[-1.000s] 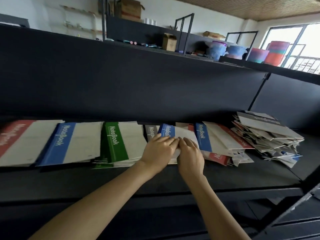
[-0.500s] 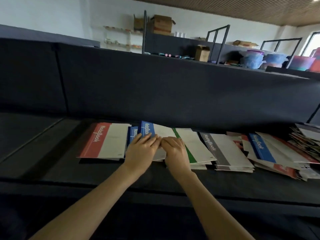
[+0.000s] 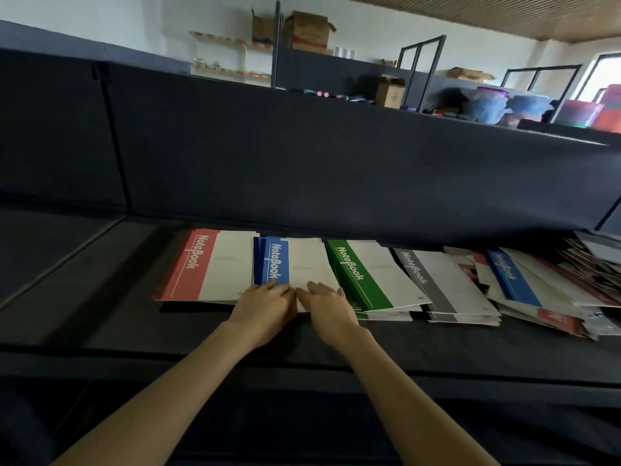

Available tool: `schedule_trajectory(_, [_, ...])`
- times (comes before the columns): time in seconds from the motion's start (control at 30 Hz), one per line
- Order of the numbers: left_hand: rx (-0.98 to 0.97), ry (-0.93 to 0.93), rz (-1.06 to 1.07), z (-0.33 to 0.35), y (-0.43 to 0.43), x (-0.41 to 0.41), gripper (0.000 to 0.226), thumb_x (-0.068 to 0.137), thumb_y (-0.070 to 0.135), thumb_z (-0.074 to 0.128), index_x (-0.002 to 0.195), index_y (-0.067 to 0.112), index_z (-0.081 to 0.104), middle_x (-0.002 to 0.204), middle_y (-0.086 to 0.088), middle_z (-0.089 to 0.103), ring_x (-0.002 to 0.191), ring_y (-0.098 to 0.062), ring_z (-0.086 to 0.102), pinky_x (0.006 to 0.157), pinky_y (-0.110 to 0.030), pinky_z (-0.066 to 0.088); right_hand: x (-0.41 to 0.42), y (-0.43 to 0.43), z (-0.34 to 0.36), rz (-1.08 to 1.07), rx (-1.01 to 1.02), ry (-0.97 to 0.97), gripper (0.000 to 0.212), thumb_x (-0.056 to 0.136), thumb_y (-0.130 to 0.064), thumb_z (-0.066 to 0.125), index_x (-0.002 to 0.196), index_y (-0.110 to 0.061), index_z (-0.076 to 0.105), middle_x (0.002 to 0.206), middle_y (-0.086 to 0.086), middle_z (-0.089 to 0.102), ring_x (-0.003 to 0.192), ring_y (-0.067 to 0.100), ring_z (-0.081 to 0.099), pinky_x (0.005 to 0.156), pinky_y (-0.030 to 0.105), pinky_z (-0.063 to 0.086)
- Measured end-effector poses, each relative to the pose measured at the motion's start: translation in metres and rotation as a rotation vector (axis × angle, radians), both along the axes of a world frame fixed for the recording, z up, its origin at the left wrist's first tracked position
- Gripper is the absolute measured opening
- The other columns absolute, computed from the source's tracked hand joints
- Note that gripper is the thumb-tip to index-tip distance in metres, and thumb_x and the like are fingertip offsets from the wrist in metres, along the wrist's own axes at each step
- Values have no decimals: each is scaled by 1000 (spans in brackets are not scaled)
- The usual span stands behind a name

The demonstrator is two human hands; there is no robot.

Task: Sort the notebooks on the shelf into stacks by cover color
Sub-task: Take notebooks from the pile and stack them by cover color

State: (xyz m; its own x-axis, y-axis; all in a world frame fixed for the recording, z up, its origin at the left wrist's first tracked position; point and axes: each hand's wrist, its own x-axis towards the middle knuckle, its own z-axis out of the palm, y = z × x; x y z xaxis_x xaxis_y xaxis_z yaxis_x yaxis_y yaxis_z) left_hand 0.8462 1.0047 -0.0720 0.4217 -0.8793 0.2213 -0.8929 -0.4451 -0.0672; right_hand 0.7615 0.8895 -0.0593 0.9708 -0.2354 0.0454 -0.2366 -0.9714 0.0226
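fingers [image 3: 274, 288] flat, pressed together: left hand [image 3: 265, 309], right hand [image 3: 327, 307] on near edge of blue notebook [image 3: 295, 260], between red stack [image 3: 208, 264], green stack [image 3: 369, 274].

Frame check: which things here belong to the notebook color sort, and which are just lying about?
Job: red stack, blue stack (left hand and right hand rest on it), green stack, grey stack, unsorted pile at right.
Lying about: cardboard boxes and plastic tubs on the far shelving.
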Motion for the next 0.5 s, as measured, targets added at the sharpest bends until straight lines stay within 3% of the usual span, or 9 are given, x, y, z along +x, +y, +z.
schedule_trajectory(0.1, [-3, 52, 39, 3, -6, -4, 38, 98, 32, 45, 131, 15, 49, 134, -1, 49, 125, -21, 43, 100, -35, 39, -4, -3, 1, 32, 34, 0, 60, 87, 1, 51, 142, -13, 34, 145, 10, 34, 138, 28, 27, 111, 46, 25])
schedule_trajectory(0.3, [-59, 72, 6, 19, -41, -24, 28, 97, 28, 42, 115, 16, 59, 118, -2, 58, 108, -21, 54, 89, -35, 45, -33, -25, 9, -31, 228, -137, 37, 82, 3, 51, 116, -8, 56, 119, 9, 55, 113, 25, 49, 97, 35, 40])
schedule_trajectory(0.5, [-112, 104, -110, 26, -112, -63, 31, 95, 25, 44, 123, 18, 56, 125, 0, 56, 114, -21, 52, 88, -33, 44, -83, -85, 16, -162, 241, -230, 43, 83, 1, 48, 124, -8, 55, 128, 10, 54, 117, 28, 51, 91, 32, 42])
